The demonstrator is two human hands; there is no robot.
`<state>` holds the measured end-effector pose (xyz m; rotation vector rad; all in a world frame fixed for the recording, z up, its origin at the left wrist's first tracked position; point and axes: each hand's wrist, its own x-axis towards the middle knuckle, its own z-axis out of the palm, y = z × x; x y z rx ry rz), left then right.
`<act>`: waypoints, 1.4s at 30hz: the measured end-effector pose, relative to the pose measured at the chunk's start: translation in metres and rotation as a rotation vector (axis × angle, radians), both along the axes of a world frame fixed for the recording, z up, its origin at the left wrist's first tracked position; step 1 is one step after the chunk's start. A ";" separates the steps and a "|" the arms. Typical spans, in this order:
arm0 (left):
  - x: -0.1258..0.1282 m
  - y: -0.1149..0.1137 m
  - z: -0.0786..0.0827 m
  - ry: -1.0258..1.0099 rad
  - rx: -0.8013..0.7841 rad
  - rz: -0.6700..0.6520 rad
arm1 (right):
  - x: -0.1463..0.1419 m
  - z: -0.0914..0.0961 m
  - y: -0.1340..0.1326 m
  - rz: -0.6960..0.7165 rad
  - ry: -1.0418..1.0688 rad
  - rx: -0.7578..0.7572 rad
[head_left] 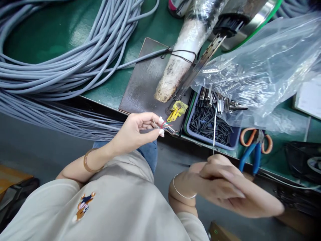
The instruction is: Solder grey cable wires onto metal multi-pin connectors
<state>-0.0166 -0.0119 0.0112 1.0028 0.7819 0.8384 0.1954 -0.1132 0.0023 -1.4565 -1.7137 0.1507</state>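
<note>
My left hand [137, 130] is closed in a pinch at the front edge of the bench, with white coverings on its fingertips. Between thumb and fingers it holds a small metal multi-pin connector [171, 130], from which thin red, green and white wires fan out. Just beyond it, small yellow tags [175, 113] lie on a dark plate [147, 78]. My right hand [223, 184], smeared by motion, hangs in front of the bench at the right. A thin silvery strand [214, 130] runs down to its top; whether the fingers grip it is unclear.
Grey cable coils [100, 57] cover the left. A wrapped white rod [178, 63] and a metal strip [208, 50] slant over the plate. A blue bin [234, 142] holds black tubes beneath a clear bag [271, 60] of connectors. Blue-orange pliers [255, 150] lie right.
</note>
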 end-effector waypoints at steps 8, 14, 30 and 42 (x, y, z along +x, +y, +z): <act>0.006 -0.003 -0.003 0.083 0.065 0.013 | -0.036 -0.006 0.040 -0.057 0.030 -0.018; 0.005 -0.001 -0.003 0.044 0.012 0.012 | -0.035 -0.007 0.043 0.026 0.038 -0.011; 0.002 0.001 -0.005 0.056 -0.094 0.049 | -0.036 -0.007 0.046 0.132 -0.050 0.135; 0.001 0.002 -0.006 0.026 -0.057 0.000 | -0.037 -0.011 0.047 0.032 0.193 -0.128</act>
